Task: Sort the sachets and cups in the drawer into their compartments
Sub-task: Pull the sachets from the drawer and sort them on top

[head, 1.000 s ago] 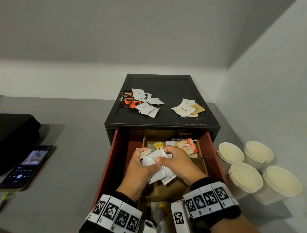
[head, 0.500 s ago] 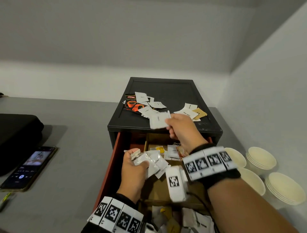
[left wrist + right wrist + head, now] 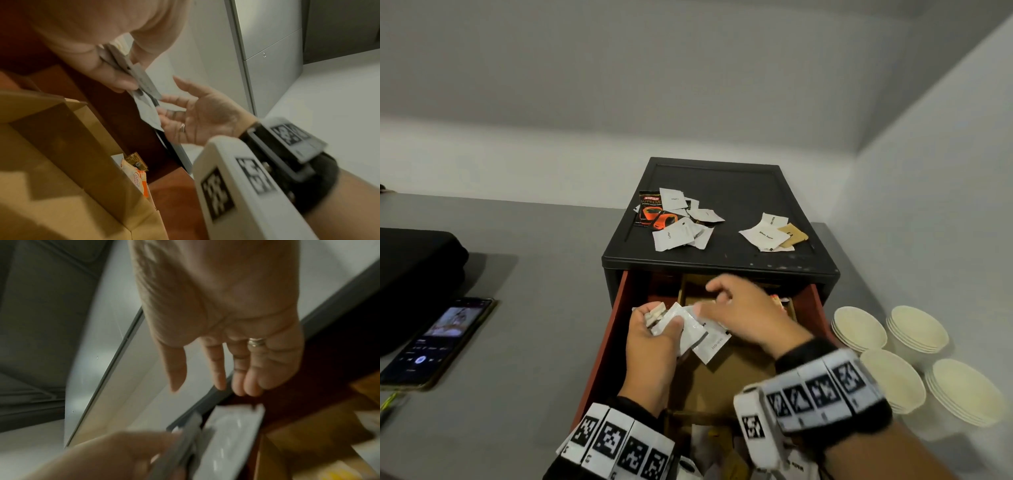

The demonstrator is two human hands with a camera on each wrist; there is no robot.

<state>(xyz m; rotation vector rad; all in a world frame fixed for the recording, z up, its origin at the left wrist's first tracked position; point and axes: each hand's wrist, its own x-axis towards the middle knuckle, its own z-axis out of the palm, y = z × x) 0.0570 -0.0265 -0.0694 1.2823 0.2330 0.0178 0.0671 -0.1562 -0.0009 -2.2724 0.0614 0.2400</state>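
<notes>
Over the open red-brown drawer (image 3: 616, 318), my left hand (image 3: 657, 320) grips a fanned bundle of white sachets (image 3: 695, 334) between thumb and fingers. My right hand (image 3: 705, 299) hovers just right of the bundle, holding nothing. Its palm is open and its fingers are loosely straight in the left wrist view (image 3: 170, 100) and the right wrist view (image 3: 205, 386), with the fingertips at the edge of the bundle (image 3: 144, 84). Cardboard dividers (image 3: 722, 373) split the drawer. An orange creamer sachet (image 3: 137, 180) lies in one compartment.
On the black cabinet top (image 3: 722, 178) lie a left pile of white sachets (image 3: 678, 222) with a black-and-orange coffee sachet (image 3: 650, 212), and a right pile (image 3: 767, 233) with a brown sachet (image 3: 794, 234). Stacks of paper cups (image 3: 859, 329) stand at right. A phone (image 3: 438, 339) and a black case (image 3: 414, 260) lie at left.
My right hand carried one white sachet up to the left pile on the cabinet top, left it there, and came back down empty beside the bundle. My left hand kept its grip.
</notes>
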